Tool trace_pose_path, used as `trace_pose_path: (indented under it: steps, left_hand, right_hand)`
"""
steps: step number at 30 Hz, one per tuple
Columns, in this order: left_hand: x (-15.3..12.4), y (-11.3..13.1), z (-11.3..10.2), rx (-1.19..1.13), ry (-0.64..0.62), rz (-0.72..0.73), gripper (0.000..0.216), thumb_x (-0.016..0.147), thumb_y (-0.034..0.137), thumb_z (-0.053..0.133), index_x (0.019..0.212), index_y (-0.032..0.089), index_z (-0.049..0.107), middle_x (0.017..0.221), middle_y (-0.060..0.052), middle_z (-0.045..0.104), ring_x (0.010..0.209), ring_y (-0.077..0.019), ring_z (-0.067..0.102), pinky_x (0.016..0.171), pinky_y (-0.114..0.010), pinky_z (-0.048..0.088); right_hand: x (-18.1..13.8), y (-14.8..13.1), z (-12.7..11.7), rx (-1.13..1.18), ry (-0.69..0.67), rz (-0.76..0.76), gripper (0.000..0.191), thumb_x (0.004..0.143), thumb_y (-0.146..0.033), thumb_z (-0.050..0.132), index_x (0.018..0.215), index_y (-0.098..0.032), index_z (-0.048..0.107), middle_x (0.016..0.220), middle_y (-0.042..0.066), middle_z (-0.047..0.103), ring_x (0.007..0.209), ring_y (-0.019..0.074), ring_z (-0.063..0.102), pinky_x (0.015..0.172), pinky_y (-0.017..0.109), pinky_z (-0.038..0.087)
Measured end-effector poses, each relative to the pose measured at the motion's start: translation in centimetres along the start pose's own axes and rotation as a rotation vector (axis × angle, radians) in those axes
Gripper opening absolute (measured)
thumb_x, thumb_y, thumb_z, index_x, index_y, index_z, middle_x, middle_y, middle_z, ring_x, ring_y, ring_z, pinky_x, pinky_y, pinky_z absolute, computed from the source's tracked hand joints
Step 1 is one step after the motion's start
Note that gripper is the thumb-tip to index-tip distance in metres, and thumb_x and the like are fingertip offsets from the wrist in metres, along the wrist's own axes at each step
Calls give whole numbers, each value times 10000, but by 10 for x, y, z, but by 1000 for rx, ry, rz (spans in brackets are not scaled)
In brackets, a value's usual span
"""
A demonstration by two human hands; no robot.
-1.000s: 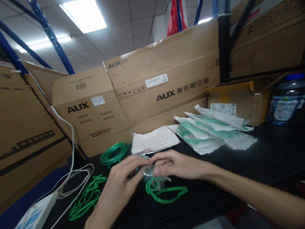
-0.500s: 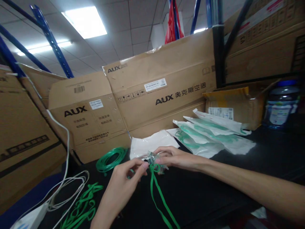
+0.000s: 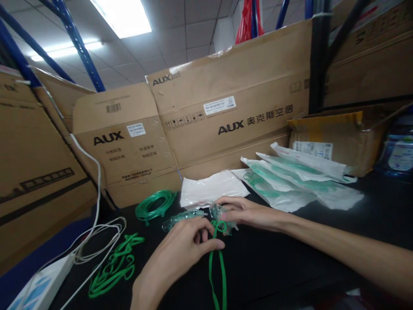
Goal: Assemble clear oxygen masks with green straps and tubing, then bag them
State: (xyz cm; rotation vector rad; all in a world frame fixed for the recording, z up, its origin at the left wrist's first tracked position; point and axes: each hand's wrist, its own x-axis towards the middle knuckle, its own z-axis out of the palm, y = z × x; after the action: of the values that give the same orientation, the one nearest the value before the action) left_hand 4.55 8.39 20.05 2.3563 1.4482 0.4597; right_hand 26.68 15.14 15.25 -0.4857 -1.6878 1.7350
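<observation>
My right hand (image 3: 240,211) is closed on a clear plastic mask (image 3: 215,211), partly hidden by the fingers. A green elastic strap (image 3: 222,267) is looped at the mask and hangs toward the near edge. My left hand (image 3: 190,241) has its thumb and curled fingers closed around the strap just below the loop; the exact grip is partly hidden. Behind the left hand lies a clear plastic piece (image 3: 183,217) with a narrow white tip. A coil of green tubing (image 3: 155,204) rests farther left, and a tangle of green straps (image 3: 112,269) lies nearer me.
White pouches (image 3: 290,181) with green tubing inside lean at the right, beside a flat white pouch (image 3: 213,187). Behind stand cardboard panels (image 3: 193,146), an open box (image 3: 351,150) and a jar (image 3: 398,150). A white cable (image 3: 97,189) and power strip (image 3: 48,280) occupy the left.
My left hand has moved from the mask down to the strap, turning palm-down. The clear piece behind it now shows. My right hand still holds the mask; the whole view has shifted slightly.
</observation>
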Motion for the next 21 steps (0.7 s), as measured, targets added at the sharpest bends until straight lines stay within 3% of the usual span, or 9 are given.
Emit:
trace_pose_path:
  steps: [6, 12, 17, 21]
  left_hand:
    - [-1, -1, -3, 27, 105, 50, 401, 1055, 377, 398, 842, 215, 696, 858, -16, 728, 840, -203, 652, 820, -282, 414]
    - [2, -1, 3, -5, 67, 95, 252, 1001, 411, 536, 1010, 274, 748, 1036, -5, 760, 986, -224, 674, 866, -276, 439]
    - [3, -2, 1, 6, 20, 74, 159, 967, 314, 586, 966, 258, 734, 955, 10, 748, 904, -200, 675, 822, -261, 436]
    - [4, -4, -1, 37, 51, 74, 152, 952, 245, 556, 942, 244, 707, 921, 12, 723, 852, -187, 653, 801, -265, 421]
  right_hand:
    - [2, 1, -5, -23, -16, 38, 522, 805, -395, 814, 1217, -148, 608, 960, 55, 691, 801, 171, 654, 723, 293, 485]
    - [1, 2, -6, -105, -67, 15, 506, 812, -344, 810, 1244, -174, 609, 1007, 39, 688, 819, 131, 612, 717, 240, 436]
    - [2, 1, -6, -100, -98, 28, 509, 788, -341, 829, 1221, -178, 619, 1009, 33, 682, 836, 132, 603, 738, 242, 432]
    - [2, 1, -8, -104, -110, 47, 515, 790, -342, 827, 1226, -161, 620, 1051, 56, 689, 865, 136, 613, 749, 244, 436]
